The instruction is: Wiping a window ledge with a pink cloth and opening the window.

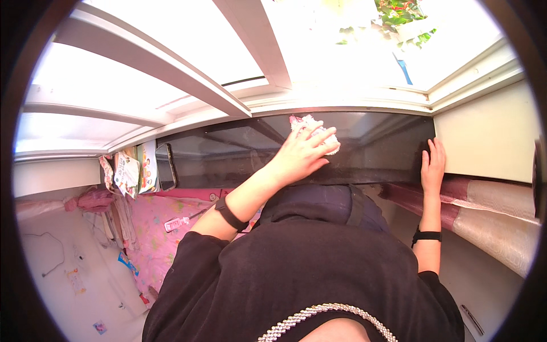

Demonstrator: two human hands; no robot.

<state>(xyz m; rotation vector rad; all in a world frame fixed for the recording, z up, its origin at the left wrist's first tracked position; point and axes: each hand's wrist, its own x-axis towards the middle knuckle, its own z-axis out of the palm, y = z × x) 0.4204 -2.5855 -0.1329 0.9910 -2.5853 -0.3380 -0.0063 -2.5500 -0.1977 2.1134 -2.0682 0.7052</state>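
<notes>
A pink and white fluffy cloth point(332, 149) lies bunched on the dark, glossy window sill point(228, 145). My left hand point(305, 149) presses down on it, fingers bent over the cloth, near the middle of the sill. At the sill's right end my right hand point(433, 162) rests with its fingers stretched along the edge by the pale side wall, holding nothing. Part of the cloth is hidden under my left fingers.
Books point(147, 165) and a dark flat tablet-like thing point(166, 165) stand at the sill's left end. White sliding window frames point(165, 62) border the far side, with plants point(401, 23) outside. Curtains point(484, 228) hang at right; a pink bedspread point(162, 228) lies below left.
</notes>
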